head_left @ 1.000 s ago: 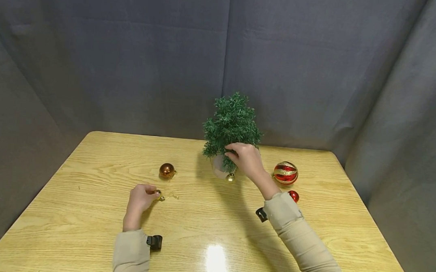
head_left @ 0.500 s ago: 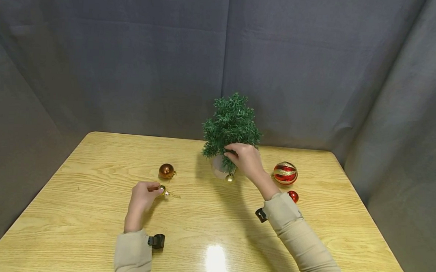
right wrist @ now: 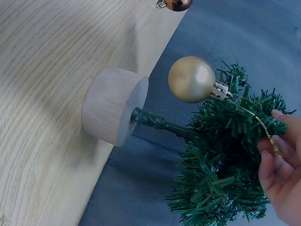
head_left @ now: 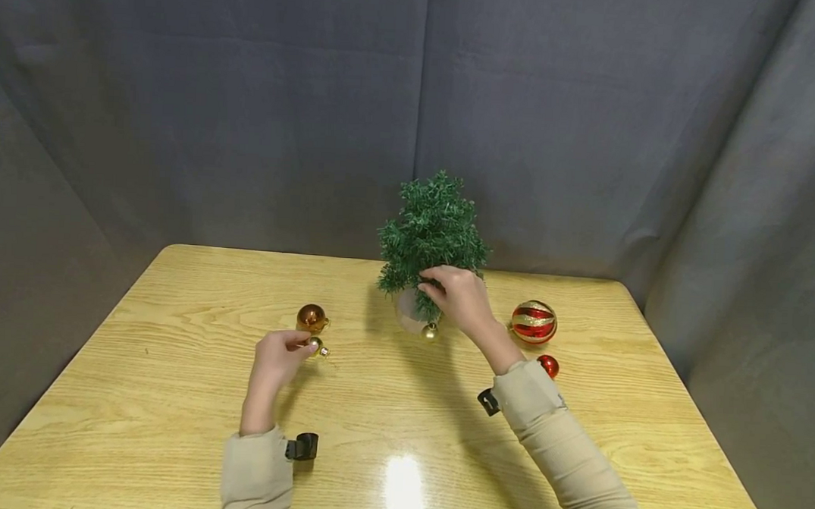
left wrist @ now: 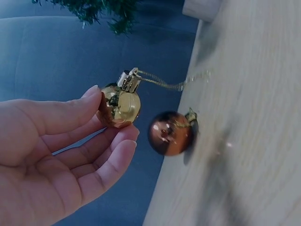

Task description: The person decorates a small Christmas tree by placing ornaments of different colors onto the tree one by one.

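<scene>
My left hand (head_left: 276,363) pinches a small shiny gold bauble (left wrist: 126,107) between thumb and fingers, raised over the table near a brown bauble (head_left: 311,318). Its gold cord (left wrist: 171,85) trails loose toward the right in the left wrist view. A small green artificial Christmas tree (head_left: 432,225) stands at the back middle on a round pale base (right wrist: 110,106). At its lower front, my right hand (head_left: 463,296) grips a branch tip (right wrist: 278,127) between thumb and fingers. A matte gold bauble (right wrist: 192,79) hangs from this branch by a gold string.
Right of the tree lie a large red-and-gold striped bauble (head_left: 534,322) and a small red bauble (head_left: 548,366), the latter partly behind the right forearm. The wooden table (head_left: 169,396) ends at a grey curtain (head_left: 283,127) behind the tree.
My left hand has lifted the small gold bauble and carried it forward and slightly right, toward the brown bauble. My right hand stays at the same branch.
</scene>
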A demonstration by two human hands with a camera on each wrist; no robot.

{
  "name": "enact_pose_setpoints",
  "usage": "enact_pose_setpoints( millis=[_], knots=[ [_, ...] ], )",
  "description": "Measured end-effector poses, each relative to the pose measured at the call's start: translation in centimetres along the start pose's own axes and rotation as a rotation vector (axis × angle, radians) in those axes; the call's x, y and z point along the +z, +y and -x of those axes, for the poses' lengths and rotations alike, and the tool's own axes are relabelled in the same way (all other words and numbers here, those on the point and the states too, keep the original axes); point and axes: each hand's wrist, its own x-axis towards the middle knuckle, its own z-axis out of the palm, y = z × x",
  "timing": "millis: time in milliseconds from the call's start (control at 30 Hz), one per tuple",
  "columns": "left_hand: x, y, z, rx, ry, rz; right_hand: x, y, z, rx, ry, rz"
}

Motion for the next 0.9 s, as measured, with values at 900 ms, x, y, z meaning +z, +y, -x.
enact_pose_setpoints(
  millis=[900],
  knots=[
    [2.0, 4.6, 0.8, 0.131, 0.122, 0.205, -0.1, -0.3, 0.2, 0.003, 0.011, 0.001]
  ],
)
